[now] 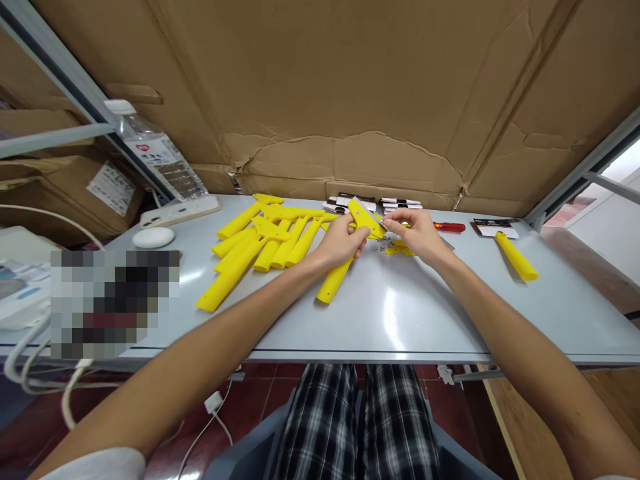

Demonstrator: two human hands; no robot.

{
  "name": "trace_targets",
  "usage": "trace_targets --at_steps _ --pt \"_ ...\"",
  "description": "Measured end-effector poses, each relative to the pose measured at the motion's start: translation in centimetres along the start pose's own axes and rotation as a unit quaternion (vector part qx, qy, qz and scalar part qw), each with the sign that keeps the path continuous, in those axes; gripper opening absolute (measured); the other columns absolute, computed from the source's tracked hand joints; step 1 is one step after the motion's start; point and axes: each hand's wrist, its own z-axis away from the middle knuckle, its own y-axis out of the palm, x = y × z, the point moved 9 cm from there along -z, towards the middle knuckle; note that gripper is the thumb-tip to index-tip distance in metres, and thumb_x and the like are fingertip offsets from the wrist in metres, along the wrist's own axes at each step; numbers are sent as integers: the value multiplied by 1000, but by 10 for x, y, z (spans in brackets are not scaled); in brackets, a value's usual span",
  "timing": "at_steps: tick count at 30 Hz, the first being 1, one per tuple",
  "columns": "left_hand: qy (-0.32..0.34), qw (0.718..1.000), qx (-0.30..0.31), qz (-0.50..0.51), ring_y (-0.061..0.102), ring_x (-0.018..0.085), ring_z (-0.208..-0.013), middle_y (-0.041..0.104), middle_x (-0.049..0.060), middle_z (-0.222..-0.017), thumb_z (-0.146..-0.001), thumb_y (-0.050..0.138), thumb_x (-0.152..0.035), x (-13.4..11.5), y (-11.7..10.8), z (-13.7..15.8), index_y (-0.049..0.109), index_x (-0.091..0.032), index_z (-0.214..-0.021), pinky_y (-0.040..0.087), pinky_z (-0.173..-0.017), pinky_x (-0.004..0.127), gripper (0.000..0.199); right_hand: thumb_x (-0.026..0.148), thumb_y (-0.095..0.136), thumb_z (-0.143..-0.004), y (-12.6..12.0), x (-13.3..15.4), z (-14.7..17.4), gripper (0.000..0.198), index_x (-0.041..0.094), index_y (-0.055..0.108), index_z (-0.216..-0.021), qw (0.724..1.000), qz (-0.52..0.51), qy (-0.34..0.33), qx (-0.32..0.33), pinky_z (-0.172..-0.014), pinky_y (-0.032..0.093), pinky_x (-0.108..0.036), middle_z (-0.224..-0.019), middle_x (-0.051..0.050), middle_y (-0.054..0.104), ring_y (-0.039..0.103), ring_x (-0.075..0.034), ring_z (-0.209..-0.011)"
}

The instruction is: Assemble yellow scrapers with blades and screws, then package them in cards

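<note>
My left hand is closed round a yellow scraper, whose wide head points away from me and whose handle slants down to the left. At the right edge of that head, the fingers of my right hand pinch a small metallic piece, too small to name. Below the head lie several tiny metal bits and small yellow plates. To the left of my left hand, several more yellow scrapers are heaped on the grey table.
Black-and-white packets lie behind my hands, with a red screwdriver handle at their right. Farther right are another packet and a yellow handle. A water bottle, power strip and white mouse are left.
</note>
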Motion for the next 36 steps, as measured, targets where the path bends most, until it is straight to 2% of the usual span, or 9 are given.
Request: trace_targets --at_steps 2,5,8,11,14,20,26,36 --pt "-3 1000 3 -3 54 10 -44 59 -5 -62 -88 59 -16 -3 2 3 55 -20 -90 42 -45 22 7 49 78 -84 7 0 2 31 20 79 -92 999 -30 5 15 -94 54 -39 -108 -7 76 69 -21 -100" --pt "0 1000 3 -2 55 11 -45 59 -5 -62 -89 59 -16 -7 4 6 55 -20 -92 43 -45 22 6 50 82 -83 11 1 3 28 23 81 -88 999 -46 -6 17 -113 50 -47 -120 -7 74 67 -24 -117" --pt "-2 1000 -1 6 55 11 -46 59 -4 -63 -90 59 -16 -7 4 7 56 -19 -94 43 -45 23 6 51 84 -82 11 0 3 27 25 82 -87 998 -53 -11 17 -118 48 -51 -124 -7 72 66 -25 -124" --pt "-4 1000 -5 17 54 10 -45 59 -4 -63 -95 60 -21 -6 4 7 58 -19 -95 43 -45 22 3 49 83 -83 11 1 3 25 25 82 -89 998 -51 -17 19 -118 49 -49 -122 -7 72 66 -24 -123" --pt "0 1000 -7 22 53 10 -44 59 -4 -62 -98 63 -27 -5 4 6 57 -19 -94 42 -45 22 11 51 84 -82 11 4 5 29 24 83 -91 998 -51 -24 14 -114 52 -47 -121 -8 72 65 -24 -123" --pt "11 1000 -4 24 51 9 -43 58 -4 -61 -98 67 -27 -4 3 4 58 -18 -94 42 -44 22 13 57 82 -81 14 10 7 36 22 83 -91 998 -43 -32 20 -96 59 -40 -120 -10 71 66 -25 -119" --pt "-10 999 -4 31 51 9 -43 57 -5 -60 -98 65 -27 -1 3 4 59 -18 -95 42 -42 21 11 47 79 -83 14 19 9 28 21 83 -93 998 5 -55 22 -78 55 -33 -118 -10 72 67 -23 -112" --pt "-28 998 -4 63 51 11 -45 57 -4 -61 -90 60 -21 3 7 4 59 -20 -91 43 -44 23 2 37 71 -85 10 26 12 18 20 78 -88 994 84 -72 -8 -82 51 -34 -114 -8 74 67 -22 -108"
